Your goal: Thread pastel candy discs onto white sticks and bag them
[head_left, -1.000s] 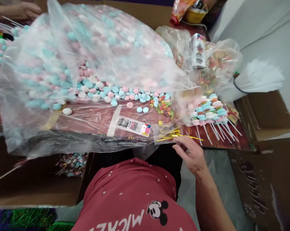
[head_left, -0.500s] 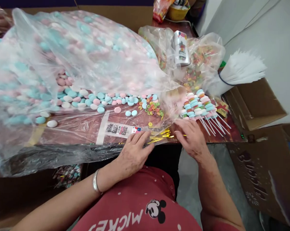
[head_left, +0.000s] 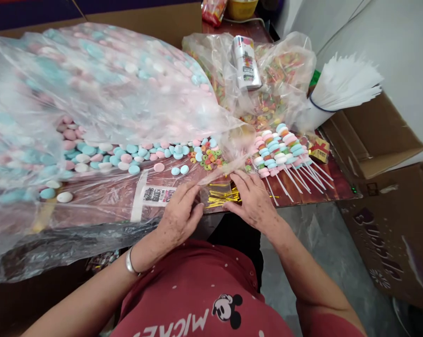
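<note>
My left hand (head_left: 179,213) lies palm down at the table's front edge, thumb apart from its fingers. It covers the right end of a printed label strip (head_left: 155,194). My right hand (head_left: 255,201) rests with its fingers spread at the right end of a bundle of gold twist ties (head_left: 218,195). Clear plastic film (head_left: 215,174) stretches in a fold just beyond both hands; whether the fingertips touch it, I cannot tell. Past it lie small ring candies (head_left: 211,159) and loose pastel candies (head_left: 141,152). Right of my right hand are candy skewers (head_left: 280,147) on white sticks.
A big clear bag of pastel candies (head_left: 127,84) fills the left and back. Behind the skewers is a bag of ring candies (head_left: 285,65) with a roll of labels (head_left: 246,63) on it. White sticks (head_left: 348,86) stand in a container beside cardboard boxes (head_left: 376,135).
My right hand has moved left over the end of the twist ties, and my left hand has shifted left onto the label strip. The plastic film's fold now shows between them. The view has shifted slightly.
</note>
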Demonstrator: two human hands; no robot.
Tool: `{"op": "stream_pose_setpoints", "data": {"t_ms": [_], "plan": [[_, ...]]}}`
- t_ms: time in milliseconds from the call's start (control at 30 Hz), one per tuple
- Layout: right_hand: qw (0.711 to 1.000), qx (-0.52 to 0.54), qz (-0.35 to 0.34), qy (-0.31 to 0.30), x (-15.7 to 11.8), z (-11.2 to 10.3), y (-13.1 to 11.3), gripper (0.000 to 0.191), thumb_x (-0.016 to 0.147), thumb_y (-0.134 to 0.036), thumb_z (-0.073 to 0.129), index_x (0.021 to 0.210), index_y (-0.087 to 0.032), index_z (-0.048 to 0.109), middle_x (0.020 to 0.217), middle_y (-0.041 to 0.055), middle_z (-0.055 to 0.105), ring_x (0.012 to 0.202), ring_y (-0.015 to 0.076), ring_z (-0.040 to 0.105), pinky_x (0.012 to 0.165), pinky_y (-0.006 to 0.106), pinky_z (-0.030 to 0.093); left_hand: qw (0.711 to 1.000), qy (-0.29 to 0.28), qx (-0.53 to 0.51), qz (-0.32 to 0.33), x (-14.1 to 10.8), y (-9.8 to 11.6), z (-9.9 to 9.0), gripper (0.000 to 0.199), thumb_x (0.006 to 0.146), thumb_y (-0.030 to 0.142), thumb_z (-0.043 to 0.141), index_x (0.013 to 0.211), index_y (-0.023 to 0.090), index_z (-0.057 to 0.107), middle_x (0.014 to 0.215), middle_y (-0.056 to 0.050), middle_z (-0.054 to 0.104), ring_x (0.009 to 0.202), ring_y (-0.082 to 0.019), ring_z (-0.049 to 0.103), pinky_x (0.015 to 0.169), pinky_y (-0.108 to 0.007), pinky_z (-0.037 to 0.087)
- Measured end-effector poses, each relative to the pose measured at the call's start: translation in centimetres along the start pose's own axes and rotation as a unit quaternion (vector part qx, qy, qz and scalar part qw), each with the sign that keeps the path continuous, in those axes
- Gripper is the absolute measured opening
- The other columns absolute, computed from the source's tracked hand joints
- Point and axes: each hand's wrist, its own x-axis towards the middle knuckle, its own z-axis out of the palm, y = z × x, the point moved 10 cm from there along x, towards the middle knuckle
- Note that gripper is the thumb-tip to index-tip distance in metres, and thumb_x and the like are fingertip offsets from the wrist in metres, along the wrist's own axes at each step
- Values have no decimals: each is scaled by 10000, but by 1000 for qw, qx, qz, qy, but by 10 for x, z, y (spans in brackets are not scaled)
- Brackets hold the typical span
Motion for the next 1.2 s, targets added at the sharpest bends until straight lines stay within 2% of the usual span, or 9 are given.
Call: {"op": "stream_pose_setpoints", "data": {"t_ms": [100, 267, 500, 633, 800, 933, 1100, 1200], "plan": [[999, -24, -1, -27, 9, 9, -2, 646, 810, -364, 709, 1335, -46, 505, 1345, 221, 558, 1157, 369, 498, 1018, 503, 406, 999, 22, -19, -24, 3, -11, -9, 387, 904, 130, 482, 1285, 184, 517, 1271, -137, 582, 1205, -248, 566, 1019, -435, 496], [998, -30, -7, -47, 13, 14, -2, 515, 831, -348, 686, 1268, -107, 556, 1171, 178, 618, 1039, 339, 510, 907, 495, 437, 998, 23, -37, -39, 4, -16, -8, 373, 893, 110, 478, 1255, 169, 546, 1264, -136, 597, 1200, -247, 573, 1028, -438, 495], [994, -59, -59, -67, 19, 22, -10, 96, 909, -231, 573, 916, -160, 637, 912, 101, 601, 877, 259, 492, 844, 401, 429, 998, 20, -41, -46, 3, -21, -5, 380, 878, 85, 452, 1236, 170, 548, 1250, -131, 610, 1187, -235, 585, 1016, -447, 508], [991, -77, -93, -56, 21, 22, -11, 158, 947, -175, 484, 925, -167, 641, 906, 91, 589, 891, 232, 518, 789, 336, 434, 997, 18, -52, -50, 1, -27, -2, 392, 872, 82, 442, 1242, 161, 547, 1267, -139, 602, 1208, -241, 573, 1031, -457, 497], [988, -10, -130, -80, 25, 22, -4, 183, 957, -169, 456, 920, -174, 636, 901, 62, 571, 835, 172, 562, 753, 281, 457, 997, 31, -51, -49, -1, -29, 2, 391, 865, 74, 450, 1235, 151, 549, 1253, -144, 606, 1207, -243, 575, 1026, -460, 504], [985, 24, -146, -91, 32, 6, 0, 202, 951, -168, 440, 854, -184, 617, 832, 40, 550, 784, 160, 544, 727, 276, 455, 997, 49, -50, -34, -1, -28, -1, 416, 850, 46, 439, 1236, 152, 548, 1269, -148, 604, 1212, -242, 574, 1025, -456, 507], [981, 68, -159, -88, 39, -29, 0, 206, 922, -171, 444, 827, -201, 624, 800, 25, 567, 743, 147, 541, 677, 261, 442, 997, 41, -49, -30, 2, -28, -3, 415, 844, 39, 438, 1232, 130, 551, 1233, -152, 618, 1178, -250, 579, 1009, -455, 507], [979, 88, -162, -91, 45, -55, -5, 198, 916, -194, 451, 902, -219, 647, 839, 23, 608, 782, 149, 570, 705, 265, 457, 999, 34, -25, 8, 4, -15, -2, 398, 845, 43, 442, 1225, 87, 552, 1221, -176, 619, 1140, -267, 575, 975, -464, 517]]}}
